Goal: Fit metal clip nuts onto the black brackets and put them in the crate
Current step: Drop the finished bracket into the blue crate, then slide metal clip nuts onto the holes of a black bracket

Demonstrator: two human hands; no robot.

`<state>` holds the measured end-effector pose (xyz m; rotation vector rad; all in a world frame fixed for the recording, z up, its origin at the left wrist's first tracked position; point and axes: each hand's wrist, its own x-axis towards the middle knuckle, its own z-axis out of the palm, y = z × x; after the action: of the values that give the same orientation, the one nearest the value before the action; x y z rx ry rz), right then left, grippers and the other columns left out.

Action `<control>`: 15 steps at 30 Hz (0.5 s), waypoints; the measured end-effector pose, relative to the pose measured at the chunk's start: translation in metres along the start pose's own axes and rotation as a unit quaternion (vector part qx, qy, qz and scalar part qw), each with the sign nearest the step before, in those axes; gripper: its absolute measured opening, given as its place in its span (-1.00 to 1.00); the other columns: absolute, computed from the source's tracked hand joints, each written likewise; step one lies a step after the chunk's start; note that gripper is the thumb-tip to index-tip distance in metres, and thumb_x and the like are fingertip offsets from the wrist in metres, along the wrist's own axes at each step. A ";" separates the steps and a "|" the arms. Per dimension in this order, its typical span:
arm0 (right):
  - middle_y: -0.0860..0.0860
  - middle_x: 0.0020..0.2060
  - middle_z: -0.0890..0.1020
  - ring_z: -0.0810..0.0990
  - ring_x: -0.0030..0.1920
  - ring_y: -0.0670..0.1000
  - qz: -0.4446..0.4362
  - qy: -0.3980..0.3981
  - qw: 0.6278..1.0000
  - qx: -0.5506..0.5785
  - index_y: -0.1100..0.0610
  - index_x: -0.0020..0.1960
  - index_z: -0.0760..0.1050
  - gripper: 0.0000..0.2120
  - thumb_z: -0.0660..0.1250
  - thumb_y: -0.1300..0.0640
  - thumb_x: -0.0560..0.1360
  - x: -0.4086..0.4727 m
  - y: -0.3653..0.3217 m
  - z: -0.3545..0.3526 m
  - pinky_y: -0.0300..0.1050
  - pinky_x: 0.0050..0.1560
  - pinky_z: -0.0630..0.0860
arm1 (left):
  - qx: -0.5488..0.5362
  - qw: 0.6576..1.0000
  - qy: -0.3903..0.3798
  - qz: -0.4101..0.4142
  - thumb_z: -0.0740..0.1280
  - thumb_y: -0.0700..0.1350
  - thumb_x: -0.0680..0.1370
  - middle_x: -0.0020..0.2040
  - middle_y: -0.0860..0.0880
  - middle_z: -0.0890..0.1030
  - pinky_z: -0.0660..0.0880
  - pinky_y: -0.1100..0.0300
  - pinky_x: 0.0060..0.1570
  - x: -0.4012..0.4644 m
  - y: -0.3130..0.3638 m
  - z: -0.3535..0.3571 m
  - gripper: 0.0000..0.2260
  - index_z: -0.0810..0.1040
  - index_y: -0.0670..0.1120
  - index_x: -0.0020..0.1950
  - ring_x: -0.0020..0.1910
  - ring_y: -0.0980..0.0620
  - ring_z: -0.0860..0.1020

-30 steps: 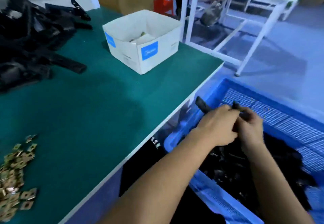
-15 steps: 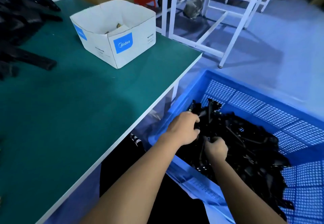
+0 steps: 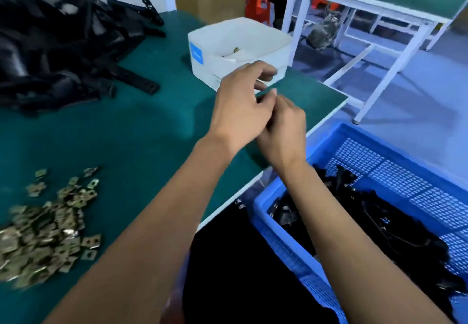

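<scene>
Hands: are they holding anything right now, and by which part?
Cannot be told. The left hand and right hand are pressed together above the table edge, blurred; no bracket or clip nut shows between them.

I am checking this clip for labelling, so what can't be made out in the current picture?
- Whether the left hand and right hand hold anything: head view, motion blur, and the hands overlap.
- What the white box contains: its walls hide most of it.
- The black brackets in the blue crate: the right forearm and picture edge cover some.
- Single clip nuts: blurred, cut off at the left edge.
</scene>
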<state>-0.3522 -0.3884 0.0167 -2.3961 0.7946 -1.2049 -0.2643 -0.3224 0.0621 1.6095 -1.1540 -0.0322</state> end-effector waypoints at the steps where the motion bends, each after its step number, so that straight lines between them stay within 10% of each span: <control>1: 0.14 -0.21 0.65 0.55 -0.22 0.25 -0.015 -0.033 0.999 0.014 0.18 -0.06 0.54 -0.95 0.33 0.24 0.48 0.006 -0.020 0.015 -0.03 -0.28 0.26 | 0.014 0.999 0.024 -0.015 0.35 -0.23 0.49 0.09 0.09 0.68 0.62 0.10 0.04 -0.002 -0.009 -0.024 -0.75 0.64 -0.05 0.14 -0.01 0.14 0.65; 12: 0.12 -0.14 0.67 0.63 -0.07 0.28 -0.194 -0.374 0.900 0.107 0.07 -0.06 0.53 -0.92 0.31 0.18 0.46 -0.009 -0.248 0.179 0.00 -0.23 0.42 | 0.205 0.912 0.310 -0.175 0.34 -0.25 0.52 -0.13 0.16 0.65 0.48 0.46 -0.02 -0.099 -0.096 -0.276 -0.84 0.68 -0.04 -0.03 -0.12 0.24 0.60; 15: 0.07 0.09 0.65 0.63 0.10 0.18 -0.183 -0.409 0.889 0.096 0.02 0.21 0.56 -0.72 0.40 0.10 0.51 -0.016 -0.279 0.214 0.03 0.05 0.58 | 0.241 0.858 0.411 -0.194 0.32 -0.26 0.48 -0.16 0.11 0.64 0.47 0.41 -0.05 -0.132 -0.114 -0.316 -0.85 0.66 -0.08 -0.07 -0.16 0.18 0.58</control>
<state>-0.0949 -0.1486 0.0288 -2.5821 -0.0440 -0.2432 -0.0848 -0.0103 0.0338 1.9668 -0.1544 0.6731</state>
